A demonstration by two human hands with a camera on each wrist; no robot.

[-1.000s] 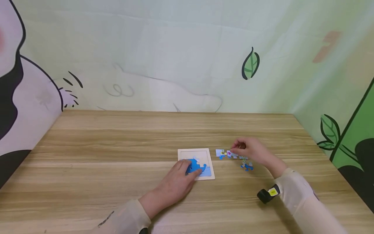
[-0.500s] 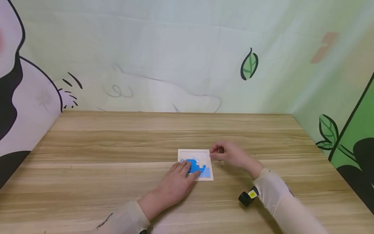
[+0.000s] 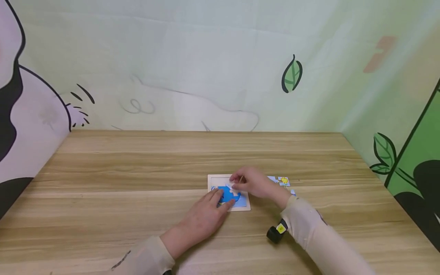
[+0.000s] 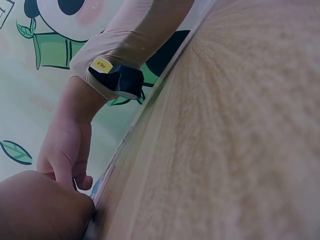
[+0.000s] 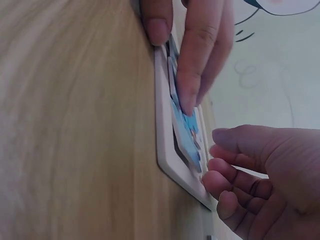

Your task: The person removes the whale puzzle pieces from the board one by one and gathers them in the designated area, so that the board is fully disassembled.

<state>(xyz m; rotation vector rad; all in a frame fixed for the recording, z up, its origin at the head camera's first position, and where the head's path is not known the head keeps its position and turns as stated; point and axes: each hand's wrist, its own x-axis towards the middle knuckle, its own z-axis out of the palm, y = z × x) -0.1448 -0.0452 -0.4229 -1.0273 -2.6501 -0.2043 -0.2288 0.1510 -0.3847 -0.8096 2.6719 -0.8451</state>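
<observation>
Pale-framed blue puzzle [image 3: 227, 194], part-filled

A wood-grain surface [image 3: 113, 164], streaked in tan and darker brown, stretches back to a pale green, faintly creased wall [image 3: 192, 46]. Thin grey curling lines [image 3: 137, 106] run low across it, with a black-edged green leaf [image 3: 292, 74] to their right. A large pinkish-white and black cartoon figure [image 3: 38, 103] fills the left side. On the right are a faded red mark [image 3: 380, 54], more leaves [image 3: 384, 148] and a green shape [image 3: 421, 133] beside black patches [image 3: 426, 183]. A pale diagonal streak brightens that side; the light is soft.
</observation>
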